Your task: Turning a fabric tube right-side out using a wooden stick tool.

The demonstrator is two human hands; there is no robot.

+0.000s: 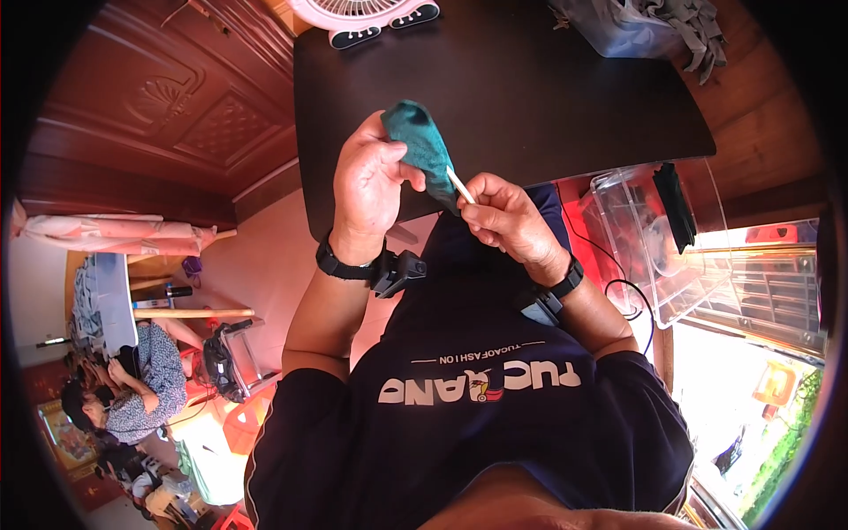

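A dark green piece of cloth (415, 132), narrow and tube-like, is held up over the near edge of the dark table. My left hand (364, 181) grips its upper part, with the thumb pressed against the fabric. Between the thumb and fingers of my right hand (503, 221) is a thin white stick (460, 185), slanting up toward the cloth. The stick's upper end meets the cloth's right edge; whether it goes inside I cannot tell. The cloth's lower end hangs close to my right fingertips.
On the dark table (548, 106), a pink fan (362, 12) stands at the far left and a clear bin (625, 40) with grey cloth strips (698, 35) at the far right. To the right is a clear plastic box (618, 265) with black cloth (676, 208) over its rim. Another person (146, 389) sits at left.
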